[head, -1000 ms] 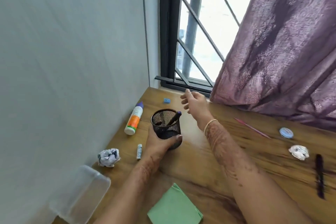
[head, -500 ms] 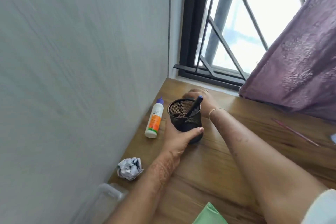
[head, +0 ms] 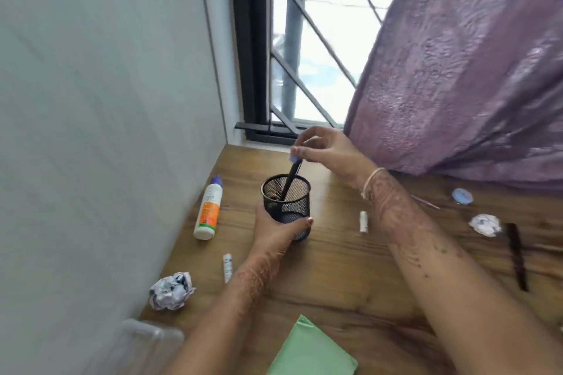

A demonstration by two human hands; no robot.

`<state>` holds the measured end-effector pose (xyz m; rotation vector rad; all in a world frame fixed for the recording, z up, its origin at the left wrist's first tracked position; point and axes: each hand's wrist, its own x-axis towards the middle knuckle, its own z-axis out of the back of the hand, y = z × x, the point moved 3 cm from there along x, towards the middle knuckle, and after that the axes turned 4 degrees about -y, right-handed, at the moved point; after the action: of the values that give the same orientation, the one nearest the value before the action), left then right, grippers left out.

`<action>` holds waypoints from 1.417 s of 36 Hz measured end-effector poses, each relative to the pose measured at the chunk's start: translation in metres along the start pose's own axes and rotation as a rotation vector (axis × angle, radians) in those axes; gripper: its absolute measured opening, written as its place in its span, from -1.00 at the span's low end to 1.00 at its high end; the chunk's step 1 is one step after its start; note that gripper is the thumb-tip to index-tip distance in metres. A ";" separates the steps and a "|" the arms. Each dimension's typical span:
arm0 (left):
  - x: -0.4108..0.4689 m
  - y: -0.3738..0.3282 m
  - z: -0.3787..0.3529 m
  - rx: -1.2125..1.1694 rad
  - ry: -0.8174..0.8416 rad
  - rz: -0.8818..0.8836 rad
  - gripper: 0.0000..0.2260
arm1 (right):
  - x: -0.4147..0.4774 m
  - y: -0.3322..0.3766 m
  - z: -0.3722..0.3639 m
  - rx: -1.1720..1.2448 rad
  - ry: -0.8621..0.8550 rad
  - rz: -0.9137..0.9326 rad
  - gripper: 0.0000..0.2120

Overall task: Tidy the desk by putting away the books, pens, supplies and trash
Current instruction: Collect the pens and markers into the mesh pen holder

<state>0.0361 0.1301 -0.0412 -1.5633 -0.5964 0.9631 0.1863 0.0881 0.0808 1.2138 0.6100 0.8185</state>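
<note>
Mesh pen cup [head: 286,207] stands upright on the table [head: 350,277], far-left area, close to the wall. Left hand [head: 274,231] grips it from the near side, thumb wrapped across the lower mesh. One dark pen [head: 291,179] leans inside, top poking above the rim. Right hand [head: 326,152] hovers just above the cup, thumb and fingertips pinching a small blue item [head: 293,158]; too blurred to identify. It sits right at the pen's top end; touching or not, can't tell.

Left of the cup: glue bottle [head: 208,210] lying flat along the wall, cap pointing far. Near-left: small white tube [head: 228,266], then a crumpled paper ball [head: 172,291] by the wall. Clear plastic container [head: 146,344] at the near-left edge. Green notebook [head: 310,350] at the near edge, centre.

Right of the cup: short white stick [head: 363,221], just beside the right forearm. Far right: pink pencil [head: 426,202], round blue lid [head: 462,195], second paper ball [head: 485,224], dark comb-like strip [head: 517,256].
</note>
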 end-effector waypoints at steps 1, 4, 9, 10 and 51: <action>-0.002 0.001 -0.006 0.002 0.010 0.000 -0.18 | -0.007 0.000 0.005 -0.042 0.006 0.010 -0.72; -0.009 0.001 -0.024 0.020 0.045 -0.015 -0.12 | -0.029 -0.004 0.016 -0.140 0.027 0.035 -0.71; -0.026 -0.003 -0.056 0.047 0.107 -0.021 -0.29 | -0.064 -0.013 0.042 -0.226 -0.006 0.057 -0.73; -0.029 -0.004 -0.062 0.040 0.118 -0.019 -0.29 | -0.069 -0.016 0.049 -0.230 -0.025 0.048 -0.73; -0.089 0.013 -0.141 0.060 0.229 0.036 -0.24 | -0.110 -0.144 0.175 -1.134 -0.288 -0.102 -0.64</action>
<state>0.1048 -0.0215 -0.0288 -1.6078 -0.3768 0.8076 0.2912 -0.1191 -0.0157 0.2358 -0.0771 0.7057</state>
